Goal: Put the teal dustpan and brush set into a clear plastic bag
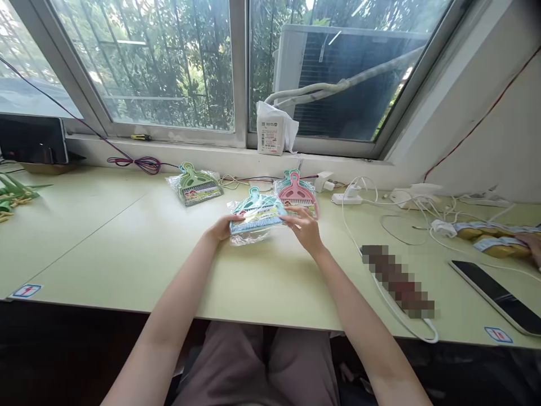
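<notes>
Between my two hands is a blue mini brush and dustpan set [257, 217] in a clear plastic wrapper, its bristles toward me and its handle pointing at the window. My left hand [222, 226] grips the left end, with the thumb on top. At the right end my right hand [305, 228] pinches the wrapped set between thumb and fingers. Just behind my right hand lies a pink brush and dustpan set [296, 189], with a teal one partly under it. A green brush and dustpan set [198, 185] lies farther back on the left, also wrapped.
White cables and chargers [350, 194] spread over the table's right side. A phone [499, 296] lies near the right front edge, beside a blurred-out object [397, 281]. Another person's hand [530, 245] touches yellow packs [499, 239]. A tissue pack [273, 129] stands on the sill.
</notes>
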`<state>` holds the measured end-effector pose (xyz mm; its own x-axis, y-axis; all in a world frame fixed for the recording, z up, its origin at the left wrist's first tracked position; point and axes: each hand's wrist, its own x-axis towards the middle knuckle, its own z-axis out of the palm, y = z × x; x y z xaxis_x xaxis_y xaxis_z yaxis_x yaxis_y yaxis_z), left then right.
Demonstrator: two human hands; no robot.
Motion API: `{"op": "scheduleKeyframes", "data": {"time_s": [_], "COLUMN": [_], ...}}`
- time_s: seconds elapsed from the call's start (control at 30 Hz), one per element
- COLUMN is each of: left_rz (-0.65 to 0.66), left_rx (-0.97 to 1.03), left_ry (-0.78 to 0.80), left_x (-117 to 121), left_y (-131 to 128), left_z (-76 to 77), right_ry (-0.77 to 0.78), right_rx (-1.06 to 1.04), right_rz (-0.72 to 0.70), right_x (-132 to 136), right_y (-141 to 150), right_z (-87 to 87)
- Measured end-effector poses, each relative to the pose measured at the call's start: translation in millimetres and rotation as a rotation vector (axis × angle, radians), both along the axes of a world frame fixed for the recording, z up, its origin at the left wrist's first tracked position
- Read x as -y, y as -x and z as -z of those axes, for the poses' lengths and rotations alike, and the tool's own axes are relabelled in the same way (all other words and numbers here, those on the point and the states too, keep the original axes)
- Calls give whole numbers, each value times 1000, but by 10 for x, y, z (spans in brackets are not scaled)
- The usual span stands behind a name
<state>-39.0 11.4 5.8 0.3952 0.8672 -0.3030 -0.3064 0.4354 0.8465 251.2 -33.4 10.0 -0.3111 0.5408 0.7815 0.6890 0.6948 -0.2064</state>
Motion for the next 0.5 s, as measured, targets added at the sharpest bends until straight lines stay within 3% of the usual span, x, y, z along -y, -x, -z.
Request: {"op": "scheduleKeyframes", "data": {"time_s": [0.17,0.33,0.5], "left_rz": [-62,-20,-69], "left_rx": [-7,-24,-95], "left_ry": [-37,-92,-114], "left_x": [0,37,77], "left_y": [-5,6,11], "left_z": [-11,-41,-116], "right_ry": [105,193,304], "right_rx": [29,-61,-132], "right_rz": [-26,-64,-97], "right_x": [-59,-70,-34], "right_y": [-18,13,55], "right_z": [37,46,19]}}
